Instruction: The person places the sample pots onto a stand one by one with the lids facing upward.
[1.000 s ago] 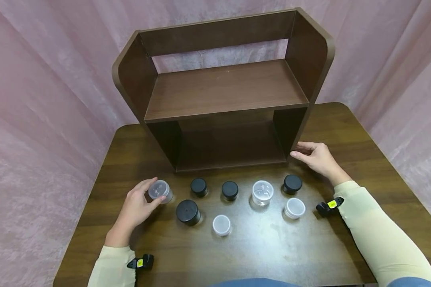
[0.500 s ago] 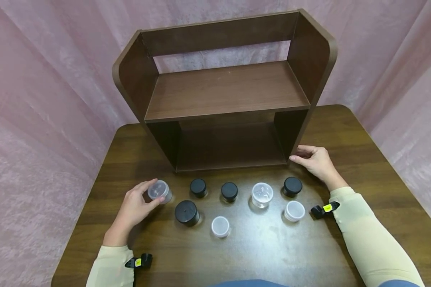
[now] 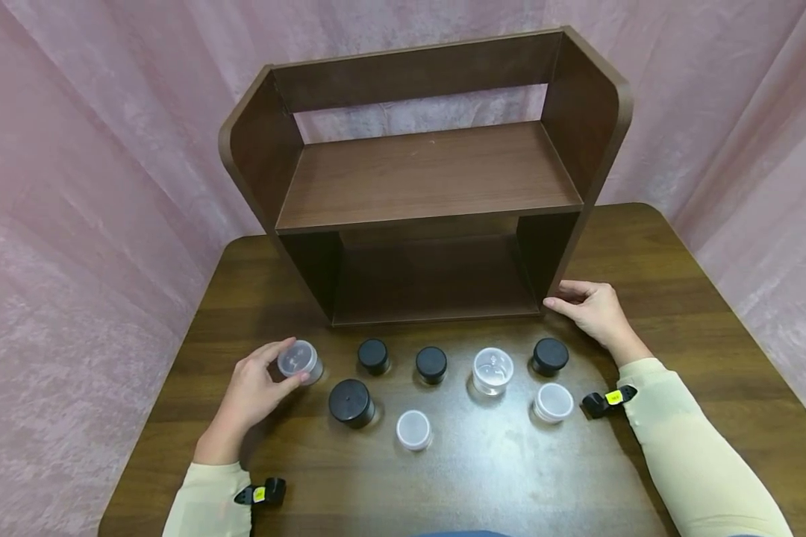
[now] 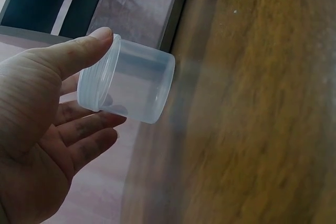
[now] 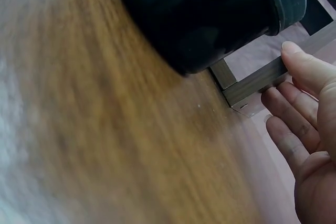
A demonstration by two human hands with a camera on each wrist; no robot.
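Observation:
My left hand [image 3: 257,388] holds a clear plastic jar [image 3: 300,362] by its lid, at the left end of the jars on the table. In the left wrist view the thumb lies on the lid's rim, and the jar [image 4: 139,80] looks see-through with nothing visible inside. At the right, my right hand [image 3: 594,309] pinches the lower front edge of the brown shelf unit's side panel [image 3: 580,149]. In the right wrist view the thumb is on one face of that panel edge [image 5: 257,82], with fingers curled at the other. A black-lidded jar [image 5: 210,14] fills the foreground there.
Several other jars stand before the shelf: black-lidded ones [image 3: 373,356] [image 3: 431,364] [image 3: 550,356], a larger black-lidded one [image 3: 351,403], and clear ones with pale lids [image 3: 413,429] [image 3: 492,371] [image 3: 554,403]. The shelf unit's boards [image 3: 430,175] bear nothing. Pink curtains [image 3: 94,224] surround the wooden table [image 3: 483,485].
The head view has shifted slightly, so the shelf and jars appear a little lower. Both hands keep the same holds on the jar and the side panel.

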